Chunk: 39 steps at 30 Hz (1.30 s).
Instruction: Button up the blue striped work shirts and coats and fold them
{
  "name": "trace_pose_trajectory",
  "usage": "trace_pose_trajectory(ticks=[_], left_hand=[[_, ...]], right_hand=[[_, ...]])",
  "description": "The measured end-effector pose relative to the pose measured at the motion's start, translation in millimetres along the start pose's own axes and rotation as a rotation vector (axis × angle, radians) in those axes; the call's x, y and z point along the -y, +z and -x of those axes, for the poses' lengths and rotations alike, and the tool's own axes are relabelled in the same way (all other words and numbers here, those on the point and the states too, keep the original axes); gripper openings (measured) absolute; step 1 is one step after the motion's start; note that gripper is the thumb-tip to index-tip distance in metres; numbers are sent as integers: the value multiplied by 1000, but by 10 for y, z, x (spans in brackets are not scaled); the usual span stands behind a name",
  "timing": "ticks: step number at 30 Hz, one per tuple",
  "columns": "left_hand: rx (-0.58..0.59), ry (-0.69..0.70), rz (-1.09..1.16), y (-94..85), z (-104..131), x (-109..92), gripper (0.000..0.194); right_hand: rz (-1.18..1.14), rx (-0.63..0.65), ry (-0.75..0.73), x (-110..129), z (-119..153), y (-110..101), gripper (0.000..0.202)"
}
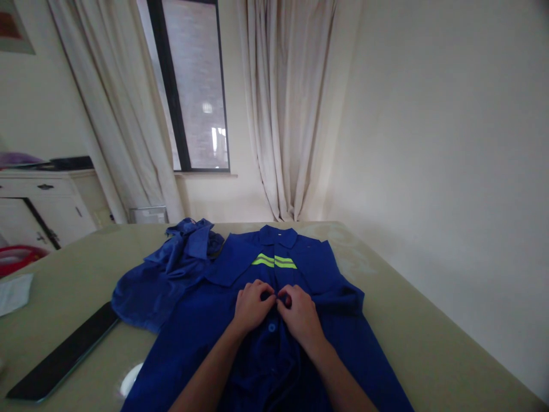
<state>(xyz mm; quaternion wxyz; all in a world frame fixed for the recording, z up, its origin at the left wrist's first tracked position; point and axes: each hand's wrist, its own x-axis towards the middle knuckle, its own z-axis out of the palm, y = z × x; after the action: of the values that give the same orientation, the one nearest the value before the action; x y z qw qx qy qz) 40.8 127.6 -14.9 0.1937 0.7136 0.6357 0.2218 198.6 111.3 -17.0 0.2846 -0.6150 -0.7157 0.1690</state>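
A dark blue work jacket [257, 269] lies spread on the table, collar at the far end, with yellow-green reflective stripes across its chest. My left hand [254, 303] pinches the front placket from the left side. Opposite it, fingertips almost touching, my right hand [299, 312] pinches the placket's other side. A blue button [271, 327] shows on the front just below my hands. Whatever small part lies between the fingertips is hidden. Left of the jacket, a crumpled blue garment [167, 280] rests partly against it.
The pale green table [412, 326] meets a white wall on the right. A long black flat object [64, 352] and a white paper [15, 294] lie on the left. Behind stand curtains [285, 114], a window [197, 86] and a white cabinet [55, 200]. A red basin [19, 258] is at far left.
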Motion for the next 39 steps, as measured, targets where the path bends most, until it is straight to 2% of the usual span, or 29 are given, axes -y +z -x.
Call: trace_pose_trajectory(ticks=[11,32,39], left_hand=[[-1,0,28,18,-36,35,19],[-25,2,92,-3,-20,15,16],[-49,-26,49,39,-19,24,17]], right_hand=[[192,-14,-25,10,30,63,10],[155,-72,21,69,41,138,8],[168,-89,-26,47,31,178,14]])
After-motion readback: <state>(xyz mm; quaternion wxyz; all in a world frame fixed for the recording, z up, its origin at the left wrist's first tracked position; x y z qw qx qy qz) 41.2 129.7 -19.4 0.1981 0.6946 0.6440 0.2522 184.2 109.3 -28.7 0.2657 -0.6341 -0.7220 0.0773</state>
